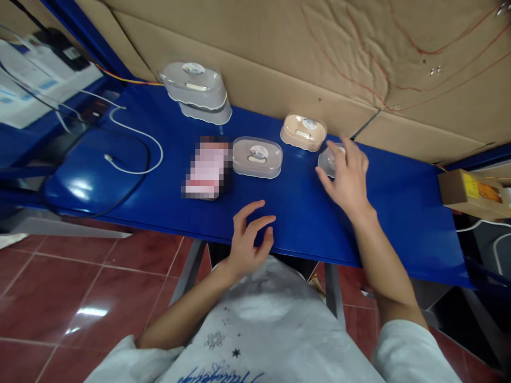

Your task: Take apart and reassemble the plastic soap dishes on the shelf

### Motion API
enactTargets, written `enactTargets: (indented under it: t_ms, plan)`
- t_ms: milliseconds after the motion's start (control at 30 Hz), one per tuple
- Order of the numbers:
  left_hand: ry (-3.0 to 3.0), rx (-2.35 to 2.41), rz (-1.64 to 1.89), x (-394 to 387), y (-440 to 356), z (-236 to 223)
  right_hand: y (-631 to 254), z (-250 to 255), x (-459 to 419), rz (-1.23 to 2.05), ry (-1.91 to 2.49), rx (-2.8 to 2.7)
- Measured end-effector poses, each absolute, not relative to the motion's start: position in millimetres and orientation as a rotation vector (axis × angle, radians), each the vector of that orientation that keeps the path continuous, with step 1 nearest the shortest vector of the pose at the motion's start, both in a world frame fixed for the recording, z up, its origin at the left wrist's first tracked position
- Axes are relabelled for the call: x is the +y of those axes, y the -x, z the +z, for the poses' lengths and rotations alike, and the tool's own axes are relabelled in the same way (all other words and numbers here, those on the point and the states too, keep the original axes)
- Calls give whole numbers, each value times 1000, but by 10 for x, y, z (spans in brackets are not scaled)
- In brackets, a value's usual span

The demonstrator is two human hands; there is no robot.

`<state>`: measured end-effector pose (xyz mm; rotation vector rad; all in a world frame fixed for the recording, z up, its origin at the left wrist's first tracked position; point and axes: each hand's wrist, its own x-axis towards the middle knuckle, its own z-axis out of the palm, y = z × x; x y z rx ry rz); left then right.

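My right hand (348, 173) curls over a small clear plastic container (326, 161) on the blue table, thumb at its near left side and fingers over its top and far side. The hand hides much of it. Above the table's front edge, my left hand (251, 236) holds nothing, its fingers bent and apart. A clear oval container (257, 157) with a round label lies ahead of that hand. Behind it to the right sits a similar peach-coloured container (303, 132). Left of the oval container is a phone-like object (207, 169), its lit face blurred into blocks.
Two stacked clear containers (195, 85) stand at the back left, near the cardboard wall (255, 58). A white cable (162, 151) and a black one loop over the table's left side. An open cardboard box (455, 194) is at the far right.
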<state>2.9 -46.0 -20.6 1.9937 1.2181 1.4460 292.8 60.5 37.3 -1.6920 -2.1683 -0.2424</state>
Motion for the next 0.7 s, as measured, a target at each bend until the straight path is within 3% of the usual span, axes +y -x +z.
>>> enactTargets:
  t_ms: [233,367,567,700]
  plan:
    - [-1870,1094,1317,-432,-51,-113,-3441,404,638,-19,2007,-2290]
    - [-1903,1096,1247,-414,-55,-107,-3267,527,495,99,1707,-2433]
    - [-2006,1112,1198,-381,-65,-135,-2939,653,408,567,1237,-2431]
    - [-2172,1113,1092,-366,-90,-148,-2895,731,402,642,1132,-2332]
